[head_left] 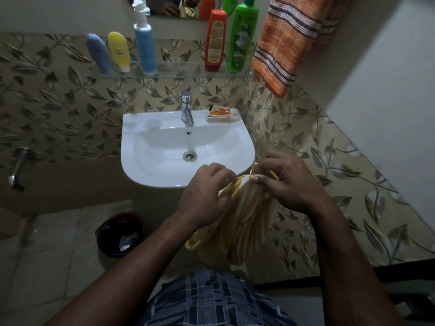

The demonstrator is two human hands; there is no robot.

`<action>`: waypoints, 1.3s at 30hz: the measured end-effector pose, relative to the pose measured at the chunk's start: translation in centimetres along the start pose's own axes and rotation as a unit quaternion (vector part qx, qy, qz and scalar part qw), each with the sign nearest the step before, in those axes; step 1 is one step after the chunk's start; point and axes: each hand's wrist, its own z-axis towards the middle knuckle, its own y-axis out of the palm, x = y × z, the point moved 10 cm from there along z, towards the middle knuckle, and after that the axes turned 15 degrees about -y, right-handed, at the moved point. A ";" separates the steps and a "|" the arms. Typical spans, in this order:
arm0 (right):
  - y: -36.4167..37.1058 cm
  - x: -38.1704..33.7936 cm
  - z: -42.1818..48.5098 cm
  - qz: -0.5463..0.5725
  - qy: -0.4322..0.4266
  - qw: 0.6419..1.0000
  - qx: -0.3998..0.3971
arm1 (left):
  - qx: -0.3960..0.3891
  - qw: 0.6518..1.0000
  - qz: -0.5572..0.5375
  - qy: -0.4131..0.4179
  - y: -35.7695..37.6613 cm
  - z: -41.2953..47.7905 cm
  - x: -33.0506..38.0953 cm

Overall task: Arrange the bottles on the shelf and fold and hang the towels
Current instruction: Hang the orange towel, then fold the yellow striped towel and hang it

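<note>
A yellow and white striped towel (244, 222) hangs bunched below my hands, in front of the sink. My left hand (207, 191) grips its top edge on the left. My right hand (284, 182) pinches the top edge on the right. On the glass shelf (179, 75) stand a grey-blue tube (98, 52), a yellow tube (119, 51), a blue and white pump bottle (144, 43), a red bottle (215, 41) and a green bottle (242, 38). An orange striped towel (289, 41) hangs at the upper right.
A white sink (150, 149) with a chrome tap (187, 109) and a soap dish (221, 114) is mounted under the shelf. A dark bin (120, 234) stands on the floor at the left. A chrome wall fitting (17, 168) sticks out at far left.
</note>
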 end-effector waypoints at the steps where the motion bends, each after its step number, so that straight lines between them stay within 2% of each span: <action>1: -0.1 -0.1 0.0 0.005 -0.002 1.000 0.000 | -0.014 1.000 0.016 -0.021 0.4 0.0 -0.7; 3: -0.2 -0.4 0.1 0.007 -0.009 1.000 -0.005 | -0.028 0.997 0.028 -0.060 0.8 0.0 -2.0; 6: -0.4 -0.3 0.0 0.012 -0.006 1.000 -0.007 | 0.009 0.996 0.015 -0.084 0.0 0.4 -3.0; 9: -0.5 -0.2 -0.1 0.014 -0.005 1.000 -0.003 | 0.098 0.993 0.017 -0.067 -2.0 1.0 -3.1; 12: -0.4 -0.3 0.0 0.014 -0.007 1.000 -0.003 | 0.108 0.993 0.017 -0.052 -2.6 1.1 -2.5; 14: -0.4 -0.4 0.1 0.006 -0.012 1.000 -0.006 | 0.074 0.996 -0.003 -0.048 -2.1 0.8 -1.7; 16: -0.2 -0.6 0.3 -0.002 -0.019 1.000 -0.011 | 0.007 0.996 -0.071 -0.046 -0.7 0.7 -1.2; 18: 0.1 -0.9 0.5 -0.009 -0.029 0.999 -0.019 | -0.072 0.984 -0.157 -0.052 0.8 0.5 -0.9; 20: 0.3 -1.0 0.5 -0.007 -0.031 0.999 -0.024 | -0.106 0.971 -0.206 -0.062 1.6 0.5 -0.9; 23: 0.0 -0.8 0.3 -0.007 -0.028 0.999 -0.018 | -0.050 0.980 -0.190 -0.043 0.8 0.3 -0.6; 25: 0.0 -0.6 0.1 -0.014 -0.025 0.999 -0.019 | -0.041 0.987 -0.155 -0.012 0.9 0.3 0.1; 32: -0.4 -0.6 -0.2 -0.013 -0.023 0.999 -0.019 | -0.134 0.976 -0.173 -0.024 3.2 0.3 -0.3; 37: -0.3 -0.6 -0.4 -0.009 -0.027 0.999 -0.024 | -0.266 0.950 -0.133 -0.092 6.3 -0.2 -1.5; 39: -0.1 -0.1 -0.7 -0.012 -0.017 0.999 -0.029 | -0.303 0.941 -0.121 -0.092 6.9 -0.7 -1.7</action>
